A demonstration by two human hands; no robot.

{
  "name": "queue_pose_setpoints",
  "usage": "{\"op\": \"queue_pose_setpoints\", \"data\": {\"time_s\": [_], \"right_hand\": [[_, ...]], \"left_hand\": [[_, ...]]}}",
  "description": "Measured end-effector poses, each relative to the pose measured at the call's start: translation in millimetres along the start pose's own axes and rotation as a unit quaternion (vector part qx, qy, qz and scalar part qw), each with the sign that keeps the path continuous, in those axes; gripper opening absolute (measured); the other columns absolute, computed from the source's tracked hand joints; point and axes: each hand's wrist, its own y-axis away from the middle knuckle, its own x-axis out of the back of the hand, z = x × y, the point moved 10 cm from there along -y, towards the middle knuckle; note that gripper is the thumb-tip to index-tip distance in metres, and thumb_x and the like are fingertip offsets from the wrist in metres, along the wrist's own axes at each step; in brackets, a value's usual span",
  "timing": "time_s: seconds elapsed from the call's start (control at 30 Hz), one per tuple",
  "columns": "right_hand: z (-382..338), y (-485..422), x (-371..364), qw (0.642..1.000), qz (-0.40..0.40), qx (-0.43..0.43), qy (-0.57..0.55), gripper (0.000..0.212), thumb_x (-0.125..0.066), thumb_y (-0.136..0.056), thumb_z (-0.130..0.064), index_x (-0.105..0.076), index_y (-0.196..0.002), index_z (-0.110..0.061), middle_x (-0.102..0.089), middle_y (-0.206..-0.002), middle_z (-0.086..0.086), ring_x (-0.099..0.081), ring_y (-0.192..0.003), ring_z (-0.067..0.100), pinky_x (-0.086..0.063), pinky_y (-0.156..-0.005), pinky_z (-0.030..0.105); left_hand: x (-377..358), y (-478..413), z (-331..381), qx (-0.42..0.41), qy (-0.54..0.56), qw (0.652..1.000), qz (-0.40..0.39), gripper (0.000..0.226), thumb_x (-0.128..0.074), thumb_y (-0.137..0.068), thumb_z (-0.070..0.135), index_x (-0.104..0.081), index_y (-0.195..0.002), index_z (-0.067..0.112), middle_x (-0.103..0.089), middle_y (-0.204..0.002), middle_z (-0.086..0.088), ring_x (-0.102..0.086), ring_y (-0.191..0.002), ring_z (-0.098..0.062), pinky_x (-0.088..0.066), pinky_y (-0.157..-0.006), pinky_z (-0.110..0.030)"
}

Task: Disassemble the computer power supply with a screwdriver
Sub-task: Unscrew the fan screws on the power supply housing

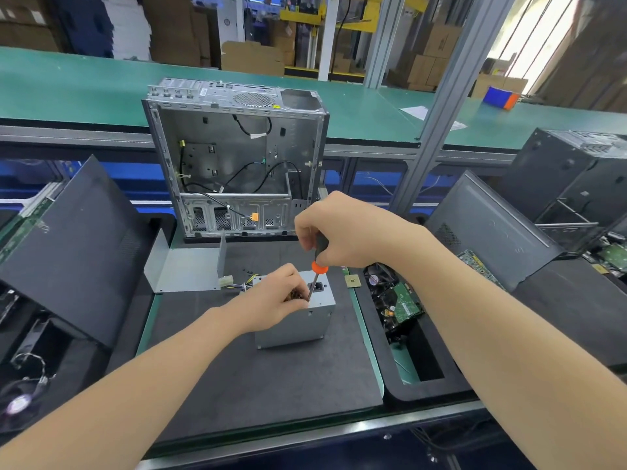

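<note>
The grey metal power supply box [298, 323] is standing near centre on the dark foam mat [271, 378]. The right hand [342, 228] is clenching the black-handled, orange-collared screwdriver [319, 256], tip down on the box's top. The left hand [278, 293] is gripping that top, fingers curled. A bent grey metal cover [185, 269] is lying far-left, seemingly already off; the inner screws are likely remaining

Green-topped workbenches [84, 86] with aluminium posts [437, 93] stand before stacked cardboard boxes [437, 45] in bright daylight.
</note>
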Motion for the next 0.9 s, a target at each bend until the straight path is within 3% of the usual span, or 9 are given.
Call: {"op": "queue_pose_setpoints", "data": {"time_s": [0.13, 0.23, 0.4, 0.6, 0.77, 0.83, 0.9], "right_hand": [[4, -1, 1, 1.000, 0.008, -0.009, -0.001, 0.023, -0.077, -0.078, -0.009, -0.069, -0.097, -0.018, -0.057, -0.082, -0.013, -0.060, -0.086, 0.017, -0.060, -0.076, 0.044], [3, -1, 1, 1.000, 0.009, -0.009, -0.009, 0.023, -0.079, -0.077, -0.011, -0.069, -0.097, -0.018, -0.059, -0.082, -0.013, -0.062, -0.086, 0.017, -0.060, -0.076, 0.043], [1, -3, -1, 1.000, 0.010, -0.006, -0.015, 0.022, -0.079, -0.078, -0.012, -0.068, -0.095, -0.019, -0.062, -0.086, -0.008, -0.063, -0.087, 0.018, -0.060, -0.076, 0.043], [2, -3, 0, 1.000, 0.014, -0.008, -0.015, 0.019, -0.076, -0.080, -0.010, -0.070, -0.097, -0.017, -0.063, -0.087, -0.009, -0.062, -0.087, 0.015, -0.060, -0.077, 0.042], [1, -4, 2, 1.000, 0.019, -0.002, -0.011, 0.018, -0.075, -0.082, -0.012, -0.071, -0.099, -0.017, -0.058, -0.084, -0.012, -0.063, -0.087, 0.016, -0.060, -0.078, 0.043], [0, -4, 2, 1.000, 0.020, 0.002, -0.015, 0.017, -0.076, -0.082, -0.013, -0.071, -0.099, -0.017, -0.058, -0.082, -0.014, -0.064, -0.085, 0.014, -0.060, -0.077, 0.041], [0, -4, 3, 1.000, 0.019, 0.004, -0.023, 0.018, -0.078, -0.082, -0.015, -0.071, -0.098, -0.017, -0.059, -0.082, -0.014, -0.063, -0.081, 0.011, -0.060, -0.075, 0.039]], "left_hand": [[7, 2, -14, 0.036, 0.063, 0.997, 0.008, 0.032, -0.053, -0.104, 0.001, -0.075, -0.109, 0.024, -0.056, -0.115, 0.007, -0.056, -0.085, -0.002, -0.047, -0.081, -0.021], [4, 2, -15, 0.038, 0.068, 0.997, 0.010, 0.034, -0.051, -0.105, 0.000, -0.075, -0.105, 0.023, -0.056, -0.115, 0.007, -0.053, -0.078, 0.002, -0.043, -0.075, -0.016], [4, 2, -16, 0.035, 0.087, 0.995, 0.020, 0.035, -0.050, -0.104, -0.002, -0.075, -0.102, 0.024, -0.055, -0.113, 0.007, -0.052, -0.078, -0.004, -0.046, -0.077, -0.024], [4, 3, -16, 0.022, 0.097, 0.995, 0.022, 0.037, -0.049, -0.104, 0.000, -0.074, -0.101, 0.028, -0.054, -0.112, 0.008, -0.052, -0.078, -0.001, -0.041, -0.072, -0.013], [8, 4, -27, 0.041, 0.123, 0.989, 0.071, 0.038, -0.055, -0.102, 0.001, -0.070, -0.102, 0.035, -0.056, -0.114, 0.007, -0.057, -0.091, -0.004, -0.044, -0.083, -0.020], [14, 2, -35, 0.065, 0.109, 0.987, 0.102, 0.034, -0.057, -0.100, 0.004, -0.068, -0.113, 0.033, -0.056, -0.120, 0.011, -0.055, -0.108, 0.000, -0.042, -0.097, -0.025], [20, -8, -40, 0.085, 0.043, 0.990, 0.102, 0.030, -0.062, -0.098, 0.015, -0.064, -0.123, 0.032, -0.055, -0.128, 0.011, -0.050, -0.125, -0.007, -0.034, -0.112, -0.036]]}}
